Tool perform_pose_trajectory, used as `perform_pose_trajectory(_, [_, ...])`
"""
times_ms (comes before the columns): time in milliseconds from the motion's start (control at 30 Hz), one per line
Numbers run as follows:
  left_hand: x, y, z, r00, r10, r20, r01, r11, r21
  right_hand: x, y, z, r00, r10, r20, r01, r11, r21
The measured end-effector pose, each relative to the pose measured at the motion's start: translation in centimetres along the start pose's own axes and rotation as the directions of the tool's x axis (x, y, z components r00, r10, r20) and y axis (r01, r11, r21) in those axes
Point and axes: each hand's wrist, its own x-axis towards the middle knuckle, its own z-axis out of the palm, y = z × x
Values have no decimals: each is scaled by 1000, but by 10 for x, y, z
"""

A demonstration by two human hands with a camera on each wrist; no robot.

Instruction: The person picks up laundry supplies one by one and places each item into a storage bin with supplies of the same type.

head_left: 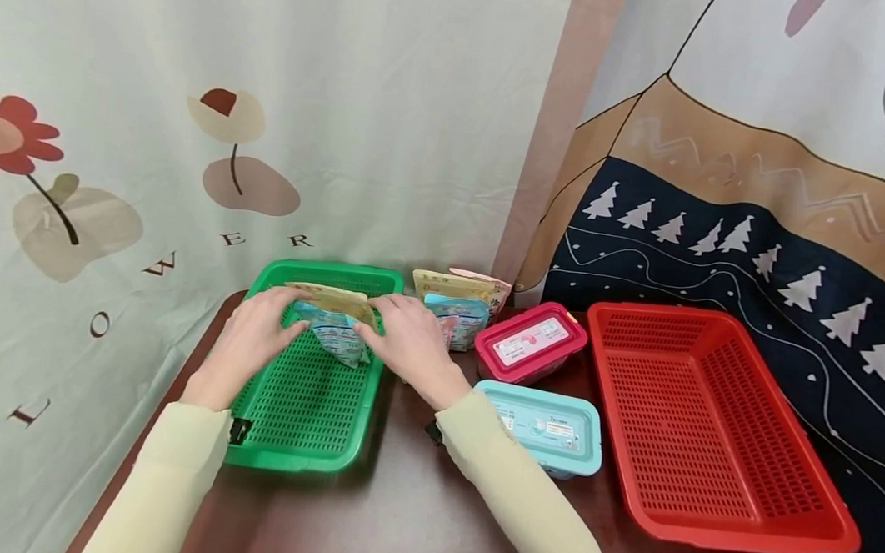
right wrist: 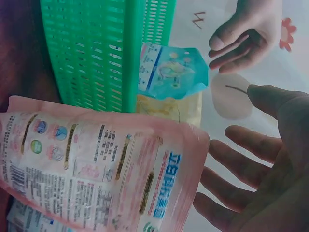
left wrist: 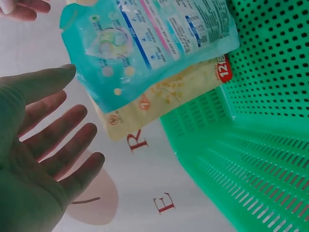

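Two pouches stand upright in the far part of the green basket [head_left: 290,461]: a blue pouch [head_left: 337,338] in front of a pale yellow pouch [left wrist: 159,99]. At their top left corner is my left hand [head_left: 247,337], its thumb tip right at the blue pouch's edge and its fingers spread. My right hand [head_left: 417,338] is by their top right corner, fingers extended and apart. In the right wrist view, a pink pouch [right wrist: 96,169] stands outside the basket, its top edge close to my right fingertips [right wrist: 212,205].
Right of the green basket stand another yellow pouch [head_left: 442,284] and blue pouch [head_left: 470,315]. A crimson-lidded box [head_left: 533,340] and a light blue lidded box [head_left: 554,433] sit between them and a red basket [head_left: 683,423]. A printed curtain [head_left: 390,123] hangs behind the brown table [head_left: 400,508].
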Motion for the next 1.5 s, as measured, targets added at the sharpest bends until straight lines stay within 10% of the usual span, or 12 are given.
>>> perform_pose_trajectory(433, [-11,23,8,976,43,-214,-72,989,-131,-29,10,-12,995,-23,-99,40,985,169])
perform_pose_trajectory(900, [-19,53,12,949,24,-313,-114,955,-273,-61,27,-43,986,98,-134,-23,879,476])
perform_pose_trajectory(1267, [-15,77,16,967,56,-249,-138,935,-327,-70,54,-78,981,157,-114,-56,793,606])
perform_pose_trajectory(1500, [-7,84,23,982,73,-175,-129,934,-334,-64,72,-83,992,70,-109,-6,867,498])
